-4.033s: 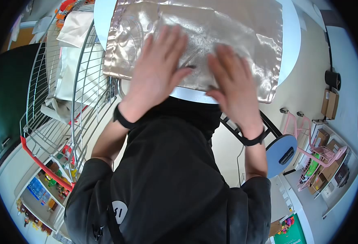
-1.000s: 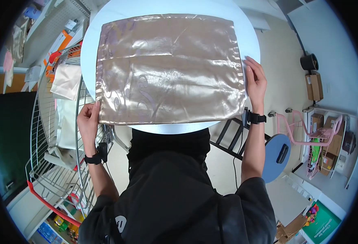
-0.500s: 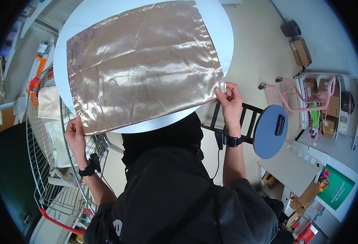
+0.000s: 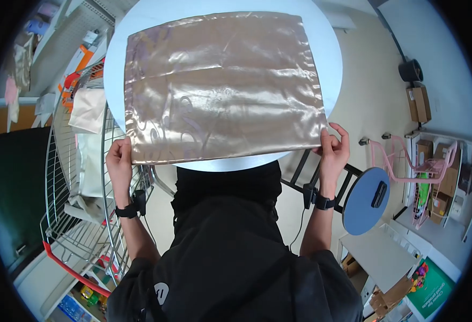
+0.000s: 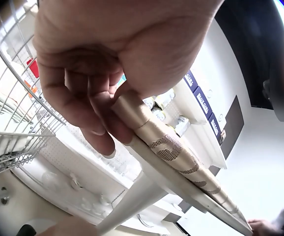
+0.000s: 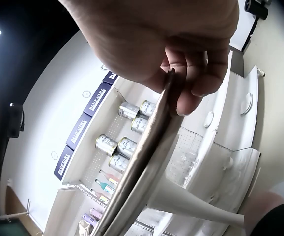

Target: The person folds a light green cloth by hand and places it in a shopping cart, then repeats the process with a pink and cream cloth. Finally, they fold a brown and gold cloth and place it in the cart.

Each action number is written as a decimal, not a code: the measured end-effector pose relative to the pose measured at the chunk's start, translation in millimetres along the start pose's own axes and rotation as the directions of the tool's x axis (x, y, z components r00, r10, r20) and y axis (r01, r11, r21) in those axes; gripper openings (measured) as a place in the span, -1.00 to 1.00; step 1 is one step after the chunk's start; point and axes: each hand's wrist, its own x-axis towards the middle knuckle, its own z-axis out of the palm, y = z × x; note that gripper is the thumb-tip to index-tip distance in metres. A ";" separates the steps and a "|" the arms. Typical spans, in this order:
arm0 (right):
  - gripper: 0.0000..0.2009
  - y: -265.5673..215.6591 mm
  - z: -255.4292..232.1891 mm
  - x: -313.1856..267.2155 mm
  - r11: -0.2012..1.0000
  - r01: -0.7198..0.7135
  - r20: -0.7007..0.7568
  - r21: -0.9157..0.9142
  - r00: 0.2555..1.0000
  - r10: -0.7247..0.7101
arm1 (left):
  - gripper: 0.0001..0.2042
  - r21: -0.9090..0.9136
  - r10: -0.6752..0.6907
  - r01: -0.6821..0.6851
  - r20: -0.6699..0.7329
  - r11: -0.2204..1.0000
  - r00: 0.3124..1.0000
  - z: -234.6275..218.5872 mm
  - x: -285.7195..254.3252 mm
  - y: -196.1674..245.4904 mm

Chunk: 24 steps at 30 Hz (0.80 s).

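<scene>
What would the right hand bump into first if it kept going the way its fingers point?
Probably the round white table. The right hand pinches the near corner of the shiny gold cloth, fingers pointing up over the table's edge. Depth is hard to judge here.

**Round white table with one shiny cloth on it**

Looking down from my head view, I've got a round white table point(image 4: 330, 48) right in front of me. It sits on a single white pedestal leg, which I can see from underneath in the left wrist view point(image 5: 132, 204) and the right wrist view too. The only thing lying on the table is a shiny beige cloth point(image 4: 220, 86), a flat rectangle with a faint swirly pattern near its lower left part. It covers most of the top, leaving bare white rim showing on the right and at the far left. The cloth's near edge runs just past the table's near rim, and its near corners hang off the table.
</scene>
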 end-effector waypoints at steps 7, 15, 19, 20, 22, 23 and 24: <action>-0.80 17.8 -6.8 6.8 0.994 0.091 -0.015 -0.056 0.996 -0.092 | -0.79 -0.004 -0.007 0.007 0.006 1.000 1.000 -3.0 -4.4 4.1; -0.76 -17.2 -28.5 124.0 0.650 0.450 0.095 -0.612 0.858 -0.504 | -0.83 -0.146 -0.151 0.254 0.499 0.956 0.853 17.6 -45.2 35.2; -0.75 -66.6 0.2 98.1 0.397 0.597 0.214 -0.697 0.702 -0.680 | -0.82 0.048 -0.117 0.135 0.815 0.990 0.567 43.9 -67.4 76.5; -0.75 -72.2 10.1 79.3 0.399 0.684 0.303 -0.611 0.667 -0.680 | -0.82 0.070 -0.087 0.054 0.874 0.996 0.479 43.2 -68.4 89.7; -0.72 -83.4 35.5 22.4 0.414 0.823 0.504 -0.389 0.566 -0.652 | -0.82 -0.003 0.015 -0.026 0.876 1.000 0.481 30.9 -55.6 116.6; -0.66 -78.5 41.0 -0.5 0.388 0.870 0.629 -0.305 0.490 -0.603 | -0.82 -0.036 0.063 -0.066 0.876 0.997 0.478 24.7 -46.2 126.6; -0.63 -70.9 46.6 -18.2 0.336 0.914 0.768 -0.227 0.380 -0.515 | -0.83 -0.018 0.107 -0.147 0.769 0.989 0.630 19.1 -33.5 131.3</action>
